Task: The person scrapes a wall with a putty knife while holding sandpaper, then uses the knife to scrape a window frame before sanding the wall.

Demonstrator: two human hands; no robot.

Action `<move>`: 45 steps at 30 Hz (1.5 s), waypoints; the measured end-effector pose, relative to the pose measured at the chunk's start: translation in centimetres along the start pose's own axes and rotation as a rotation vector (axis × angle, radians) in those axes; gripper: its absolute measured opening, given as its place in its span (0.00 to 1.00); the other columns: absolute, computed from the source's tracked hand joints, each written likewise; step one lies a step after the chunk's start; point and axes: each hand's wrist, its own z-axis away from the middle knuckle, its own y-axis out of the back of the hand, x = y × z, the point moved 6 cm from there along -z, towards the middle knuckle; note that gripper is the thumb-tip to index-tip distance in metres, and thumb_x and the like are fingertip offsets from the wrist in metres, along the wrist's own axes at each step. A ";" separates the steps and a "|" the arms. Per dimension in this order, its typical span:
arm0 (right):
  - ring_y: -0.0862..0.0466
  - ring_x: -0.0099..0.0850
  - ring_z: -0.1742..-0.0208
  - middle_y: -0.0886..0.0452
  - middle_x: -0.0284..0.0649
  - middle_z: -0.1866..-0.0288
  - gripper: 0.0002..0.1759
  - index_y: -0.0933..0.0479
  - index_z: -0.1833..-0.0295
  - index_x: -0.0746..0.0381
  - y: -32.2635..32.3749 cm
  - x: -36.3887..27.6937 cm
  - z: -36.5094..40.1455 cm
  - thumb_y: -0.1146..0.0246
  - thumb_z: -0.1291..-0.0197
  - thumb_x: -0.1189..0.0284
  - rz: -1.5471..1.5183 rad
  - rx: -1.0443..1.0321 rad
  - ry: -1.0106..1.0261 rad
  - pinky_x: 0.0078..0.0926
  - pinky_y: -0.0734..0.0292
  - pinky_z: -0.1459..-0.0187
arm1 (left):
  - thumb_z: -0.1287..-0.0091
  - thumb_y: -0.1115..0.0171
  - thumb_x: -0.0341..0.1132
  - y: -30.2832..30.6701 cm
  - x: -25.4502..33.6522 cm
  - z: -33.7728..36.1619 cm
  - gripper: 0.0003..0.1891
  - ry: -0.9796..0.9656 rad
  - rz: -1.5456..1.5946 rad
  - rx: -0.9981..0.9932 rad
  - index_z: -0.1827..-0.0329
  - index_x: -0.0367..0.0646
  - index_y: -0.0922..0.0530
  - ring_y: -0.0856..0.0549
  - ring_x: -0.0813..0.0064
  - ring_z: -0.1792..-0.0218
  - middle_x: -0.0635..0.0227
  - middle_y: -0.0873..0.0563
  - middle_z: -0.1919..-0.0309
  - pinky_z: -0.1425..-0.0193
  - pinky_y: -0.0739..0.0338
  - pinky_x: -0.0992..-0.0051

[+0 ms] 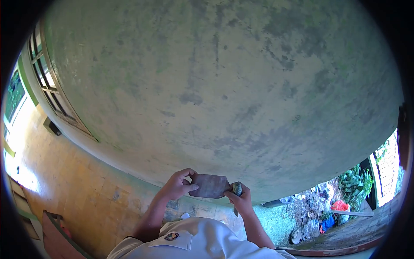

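Observation:
Both my hands are raised in front of a stained grey-green wall (224, 86). My left hand (176, 185) grips the left edge of a flat brownish rectangular piece (210, 185) with thumb and fingers. My right hand (240, 199) touches the piece's right edge and is closed around a small dark, mottled object (236, 188); a thin part of it points down below the fist. What that object is I cannot tell. My white shirt with a round badge (171, 236) shows at the bottom.
A window with a dark grille (47, 82) is in the wall at far left, above a tiled orange-lit floor (73, 185). At lower right lie rubble, red and blue bags (340, 205), green plants (354, 183) and a concrete edge.

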 end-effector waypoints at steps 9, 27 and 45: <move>0.32 0.16 0.80 0.28 0.29 0.79 0.07 0.26 0.68 0.65 0.7 1.3 0.6 0.33 0.52 0.80 -0.015 0.028 -0.028 0.18 0.39 0.78 | 0.45 0.36 0.19 -0.6 0.7 0.0 0.12 -0.034 -0.063 0.028 0.58 0.37 0.25 0.21 0.86 0.76 0.73 0.22 0.69 0.74 0.28 0.82; 0.29 0.26 0.87 0.29 0.35 0.84 0.12 0.30 0.73 0.62 3.2 -20.8 5.4 0.31 0.51 0.75 -0.187 -0.193 1.143 0.27 0.34 0.85 | 0.45 0.36 0.19 0.6 -2.8 0.3 0.11 0.040 0.204 -0.054 0.60 0.37 0.26 0.17 0.77 0.70 0.70 0.22 0.70 0.69 0.17 0.74; 0.36 0.21 0.88 0.33 0.32 0.85 0.15 0.36 0.73 0.57 2.2 -31.1 5.4 0.45 0.36 0.62 -0.307 -0.153 1.706 0.21 0.42 0.86 | 0.47 0.35 0.19 2.2 -2.6 1.9 0.11 0.036 0.256 0.035 0.62 0.36 0.26 0.18 0.77 0.70 0.69 0.22 0.70 0.66 0.19 0.76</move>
